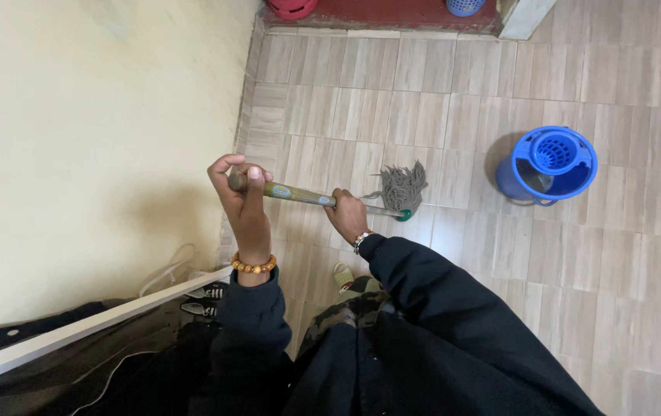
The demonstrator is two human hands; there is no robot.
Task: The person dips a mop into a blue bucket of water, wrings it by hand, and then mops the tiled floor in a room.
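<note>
— Gripping the mop handle (pixel 300 193) with both hands, is that how it stands?

— Yes. The left hand (pixel 243 194) is clenched round the top end of the handle, thumb up over the tip, a beaded bracelet (pixel 253 266) on that wrist. The right hand (pixel 348 214) is closed round the handle lower down, nearer the mop head (pixel 404 187).

— And where is the mop itself?

— The grey string head rests on the tiled floor (pixel 438 115), left of the blue bucket (pixel 548 165) and apart from it. The handle slants back from the head toward the cream wall (pixel 84 139), which lies well left of the bucket.

— How would you work it well from here?

— As I judge it, keep the upper hand as the pivot and let the lower hand do the pushing — that steadies the strokes. The strings look bunched rather than fanned, so pressing the head flatter to the tiles should wet more floor per pass. Short overlapping strokes, working along the base of the wall, would suit this narrow strip.

— Anything to mind?

— The bucket with its wringer basket stands open on the far side of the head; a wide swing that way could knock it. Dark clothing and a white bar (pixel 76 331) lie near the wall, behind the left hand, so the handle's top end wants room there.
</note>
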